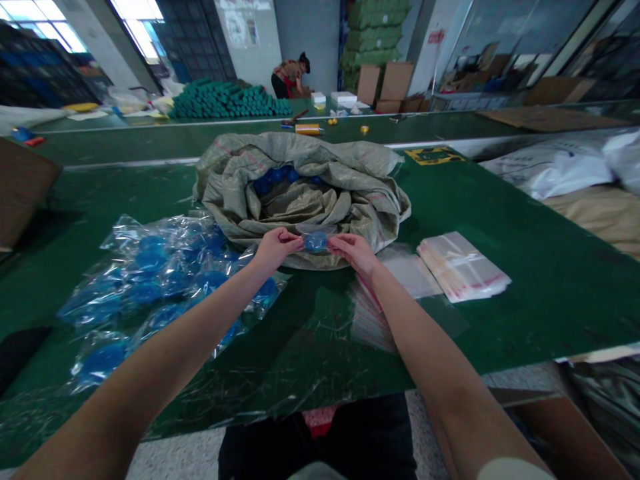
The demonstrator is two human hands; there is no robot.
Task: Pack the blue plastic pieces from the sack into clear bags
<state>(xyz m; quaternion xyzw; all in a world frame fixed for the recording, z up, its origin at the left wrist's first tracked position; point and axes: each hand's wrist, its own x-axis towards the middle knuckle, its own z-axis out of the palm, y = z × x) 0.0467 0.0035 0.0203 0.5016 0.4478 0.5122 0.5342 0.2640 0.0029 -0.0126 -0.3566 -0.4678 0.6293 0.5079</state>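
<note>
Between my two hands is a clear plastic bag with a round blue object (pixel 316 241) inside it. My left hand (pixel 278 245) pinches the bag's left edge, and my right hand (pixel 354 251) grips its right edge. Just behind them lies a large woven sack (pixel 225 180), its mouth rolled open, with several dark blue round objects (pixel 277 177) inside. To the left is a heap of bagged blue round objects (pixel 150 257). Loose clear bags (pixel 373 313) are spread under and beside my right forearm. Farther right sits a banded stack of clear bags (pixel 463 267).
A green table (pixel 550 287) carries everything. A cardboard box (pixel 23 187) stands at the left edge, near a black object (pixel 20 353). White sacks (pixel 560 167) lie at right. Across the far bench are green rolls (pixel 225 100), an orange-yellow cylinder (pixel 307 129) and a bending person (pixel 291 77).
</note>
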